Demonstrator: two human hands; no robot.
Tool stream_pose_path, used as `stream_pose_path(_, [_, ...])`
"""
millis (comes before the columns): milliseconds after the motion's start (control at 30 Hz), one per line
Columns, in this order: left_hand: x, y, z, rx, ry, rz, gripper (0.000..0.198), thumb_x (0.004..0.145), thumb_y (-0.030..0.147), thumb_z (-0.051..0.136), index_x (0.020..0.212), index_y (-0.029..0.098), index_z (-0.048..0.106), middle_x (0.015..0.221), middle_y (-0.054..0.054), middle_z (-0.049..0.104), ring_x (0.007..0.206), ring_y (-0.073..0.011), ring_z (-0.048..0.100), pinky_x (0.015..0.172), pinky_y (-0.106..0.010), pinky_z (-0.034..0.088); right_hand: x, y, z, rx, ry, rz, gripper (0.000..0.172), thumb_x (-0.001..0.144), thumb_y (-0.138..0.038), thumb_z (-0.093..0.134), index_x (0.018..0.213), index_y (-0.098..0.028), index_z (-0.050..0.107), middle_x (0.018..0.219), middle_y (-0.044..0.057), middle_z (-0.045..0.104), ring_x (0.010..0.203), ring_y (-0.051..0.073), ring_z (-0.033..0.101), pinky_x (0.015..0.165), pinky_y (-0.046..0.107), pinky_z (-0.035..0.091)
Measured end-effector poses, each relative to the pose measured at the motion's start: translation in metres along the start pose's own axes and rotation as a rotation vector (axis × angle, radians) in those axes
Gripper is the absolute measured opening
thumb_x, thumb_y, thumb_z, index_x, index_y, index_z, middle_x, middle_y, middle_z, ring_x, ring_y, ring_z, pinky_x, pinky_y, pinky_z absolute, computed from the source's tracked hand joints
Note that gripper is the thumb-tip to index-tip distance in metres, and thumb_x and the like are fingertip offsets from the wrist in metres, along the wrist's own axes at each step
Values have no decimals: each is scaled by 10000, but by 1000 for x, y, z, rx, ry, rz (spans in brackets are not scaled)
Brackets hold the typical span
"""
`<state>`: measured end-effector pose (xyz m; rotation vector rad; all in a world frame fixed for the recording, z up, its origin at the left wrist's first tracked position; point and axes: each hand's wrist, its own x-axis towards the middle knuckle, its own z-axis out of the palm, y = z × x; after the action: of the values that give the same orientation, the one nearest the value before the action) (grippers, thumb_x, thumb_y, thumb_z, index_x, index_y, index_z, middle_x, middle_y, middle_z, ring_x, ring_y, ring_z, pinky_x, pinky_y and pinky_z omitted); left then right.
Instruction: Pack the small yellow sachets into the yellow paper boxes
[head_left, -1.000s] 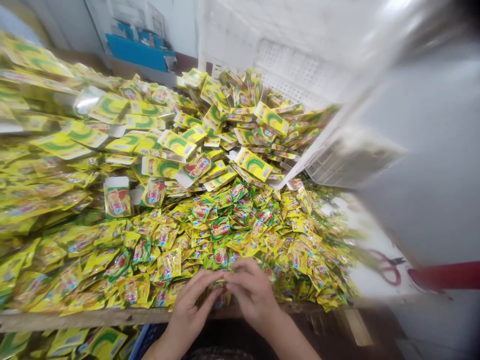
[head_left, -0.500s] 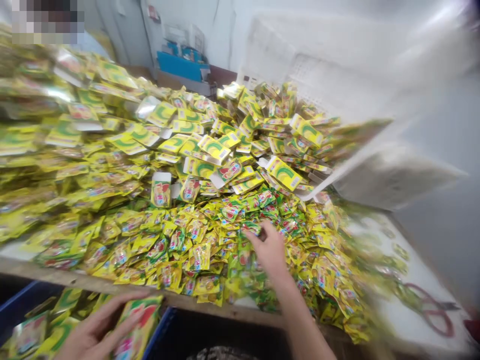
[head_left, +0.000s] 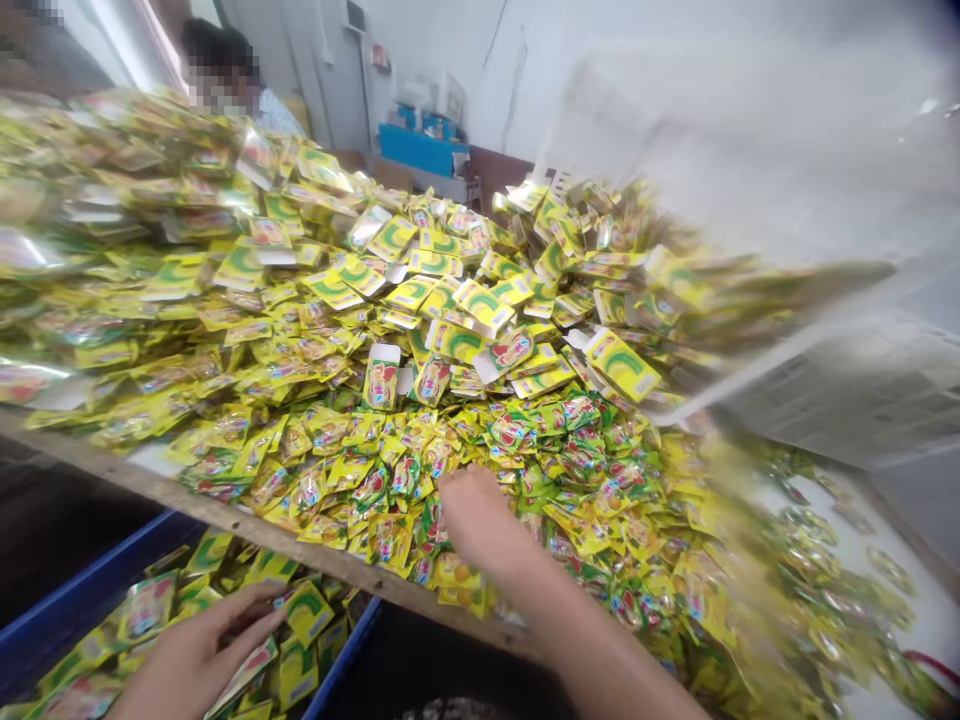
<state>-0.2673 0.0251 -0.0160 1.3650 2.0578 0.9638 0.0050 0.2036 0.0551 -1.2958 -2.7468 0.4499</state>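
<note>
My right hand (head_left: pixel 474 512) rests on a heap of small yellow-green sachets (head_left: pixel 525 470) on the table, fingers curled down into the pile; what they hold, if anything, is hidden. My left hand (head_left: pixel 196 655) reaches down into a blue crate (head_left: pixel 82 598) below the table edge, fingers stretched over yellow-green filled boxes (head_left: pixel 300 615) lying in it. Further back on the table lies a big pile of flat folded yellow cartons (head_left: pixel 420 290).
A wooden table edge (head_left: pixel 247 525) runs diagonally between crate and pile. A white plastic basket (head_left: pixel 825 390), blurred, stands at the right. Another person (head_left: pixel 225 85) sits at the far left behind the heap. Blue items (head_left: pixel 420 150) stand by the back wall.
The view has swung left and down. My left hand went from the table into the blue crate and laid a box there. My right hand moved back onto the sachet pile.
</note>
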Motion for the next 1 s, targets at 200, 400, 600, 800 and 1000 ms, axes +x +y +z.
stream_pose_path(200, [100, 131, 36, -96, 9, 279, 241, 757, 466, 700, 832, 251, 779, 852, -33, 788, 803, -250, 718, 749, -300, 550, -30, -9, 3, 0, 76, -93, 267, 713, -84, 647, 971, -145, 611, 956, 115, 645, 914, 259, 572, 785, 334, 450])
stream_pose_path(400, [205, 230, 101, -187, 111, 296, 343, 827, 443, 637, 904, 120, 725, 785, -70, 755, 687, -179, 689, 685, -279, 521, -78, 9, 19, 330, 201, -68, 265, 778, -132, 676, 1029, -192, 619, 966, 59, 652, 893, 208, 591, 773, 277, 437])
stream_pose_path(600, [207, 274, 148, -246, 150, 276, 404, 894, 436, 564, 834, 55, 686, 746, -22, 678, 656, -126, 639, 669, -281, 485, -119, 40, 16, 754, 418, 229, 125, 756, -225, 744, 846, -196, 662, 701, -23, 597, 650, 146, 534, 601, 236, 401])
stream_pose_path(800, [147, 264, 97, -389, 231, 301, 303, 795, 383, 670, 950, 123, 684, 852, -37, 713, 741, -148, 644, 663, -216, 477, -144, 71, -21, 1266, 490, 326, 275, 824, -393, 709, 995, -187, 647, 852, 46, 705, 735, 195, 648, 637, 284, 512])
stream_pose_path(1000, [65, 223, 92, -330, -428, 237, 167, 756, 355, 721, 822, 210, 772, 773, -20, 756, 727, -220, 680, 679, -280, 527, -141, 74, -36, 1283, 636, 315, 265, 846, -372, 695, 1035, -186, 677, 981, 83, 721, 898, 243, 669, 802, 358, 552])
